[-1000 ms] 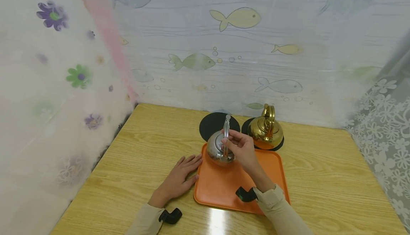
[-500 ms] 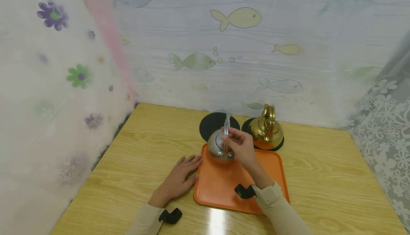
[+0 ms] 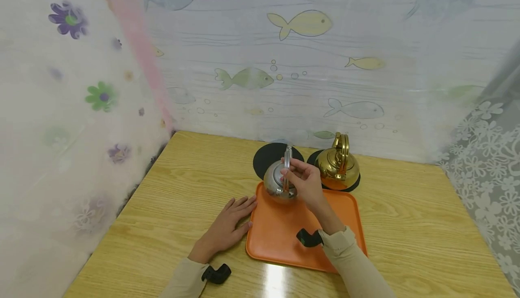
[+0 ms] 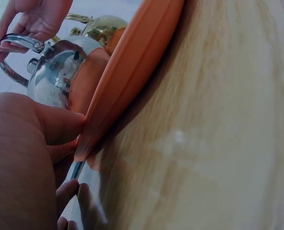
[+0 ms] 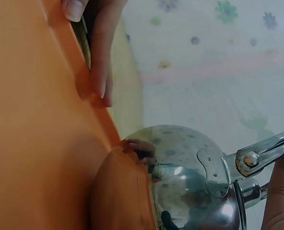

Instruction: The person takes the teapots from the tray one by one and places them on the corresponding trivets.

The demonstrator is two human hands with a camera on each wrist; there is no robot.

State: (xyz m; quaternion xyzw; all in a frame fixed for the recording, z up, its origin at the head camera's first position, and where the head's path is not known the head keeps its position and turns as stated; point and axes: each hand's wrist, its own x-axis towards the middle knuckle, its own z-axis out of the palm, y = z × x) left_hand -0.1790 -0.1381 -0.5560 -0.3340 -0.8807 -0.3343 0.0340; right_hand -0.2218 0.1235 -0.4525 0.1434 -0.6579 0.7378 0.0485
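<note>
My right hand (image 3: 307, 181) grips the arched handle of a shiny silver kettle (image 3: 273, 181) between thumb and fingers. The kettle is upright over the far left corner of an orange tray (image 3: 280, 239); the right wrist view shows the silver kettle (image 5: 189, 177) close over the orange surface, which mirrors in its side. Flat on the table, my left hand (image 3: 227, 225) lies with fingers extended beside the tray's left edge. Its thumb (image 4: 60, 125) touches the tray rim (image 4: 127, 72) in the left wrist view.
Behind the tray, a black round mat (image 3: 264, 155) lies on the wooden table (image 3: 195, 176). To its right, a gold kettle (image 3: 335, 171) stands on a second black mat (image 3: 312, 158). A fish-patterned curtain (image 3: 243, 108) closes off the back; another hangs at left.
My right hand has carried the silver kettle slightly away from me, towards the left black mat. The left hand, tray and gold kettle have stayed put.
</note>
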